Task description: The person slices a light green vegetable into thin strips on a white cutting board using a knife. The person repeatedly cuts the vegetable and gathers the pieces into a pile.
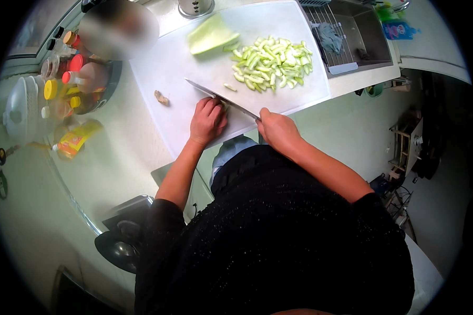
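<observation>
In my right hand (277, 128) is the handle of a kitchen knife (242, 109), whose blade points up and left across the white cutting board (160, 58). The curled fingers of my left hand (209, 119) press a pale green vegetable piece (225, 106) against the board, right beside the blade. Most of that piece is hidden by the fingers and knife. A lone cut strip (230, 87) lies just beyond the blade. Farther right is a pile of chopped pale green vegetable (272, 63). A large uncut green chunk (211, 34) rests at the back, and a knob of ginger (162, 97) at the left.
A sink (370, 31) with a drying rack and a grey-blue cloth (329, 38) is at the far right. Several bottles (79, 79) crowd the left counter, with an oil bottle (73, 143) nearer me. A metal utensil holder (196, 6) stands behind the board.
</observation>
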A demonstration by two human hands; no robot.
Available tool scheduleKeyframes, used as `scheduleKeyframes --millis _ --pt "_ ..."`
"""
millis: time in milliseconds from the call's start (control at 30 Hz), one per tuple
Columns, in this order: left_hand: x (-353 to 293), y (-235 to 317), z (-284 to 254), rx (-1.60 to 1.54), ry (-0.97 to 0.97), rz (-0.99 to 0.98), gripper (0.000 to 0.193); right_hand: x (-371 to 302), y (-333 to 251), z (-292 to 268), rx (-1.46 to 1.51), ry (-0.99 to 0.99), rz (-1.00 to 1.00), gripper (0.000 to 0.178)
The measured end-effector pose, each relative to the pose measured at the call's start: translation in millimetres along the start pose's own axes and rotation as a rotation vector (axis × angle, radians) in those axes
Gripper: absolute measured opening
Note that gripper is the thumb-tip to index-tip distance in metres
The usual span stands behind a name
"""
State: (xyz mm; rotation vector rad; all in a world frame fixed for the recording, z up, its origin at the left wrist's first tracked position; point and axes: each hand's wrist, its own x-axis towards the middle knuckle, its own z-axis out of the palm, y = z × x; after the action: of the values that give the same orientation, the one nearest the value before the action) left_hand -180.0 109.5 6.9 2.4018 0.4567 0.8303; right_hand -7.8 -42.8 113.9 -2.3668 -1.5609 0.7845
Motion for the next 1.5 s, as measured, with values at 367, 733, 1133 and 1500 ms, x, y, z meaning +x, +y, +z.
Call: scheduleKeyframes --millis 367,733,1133,1500 --pt "-2.2 -3.0 2.7 0.003 0.009 -0.015 0.025 5.9 1.8 9.6 0.081 0.074 -0.053 0.021" --pt "-11.8 -2.1 -1.9 0.040 -0.027 -0.037 0.032 24.4 -2.2 31.1 0.036 0.031 -0.039 0.021" --pt "31.3 21.0 56.2 0.069 0.133 -0.154 0.035 30.4 51.9 -10.9 -0.017 0.176 -0.042 0.019" --pt "24.1 2.3 41.0 0.165 -0.007 0.010 0.026 9.4 39.9 -40.6 -0.099 0.111 -0.095 0.018"
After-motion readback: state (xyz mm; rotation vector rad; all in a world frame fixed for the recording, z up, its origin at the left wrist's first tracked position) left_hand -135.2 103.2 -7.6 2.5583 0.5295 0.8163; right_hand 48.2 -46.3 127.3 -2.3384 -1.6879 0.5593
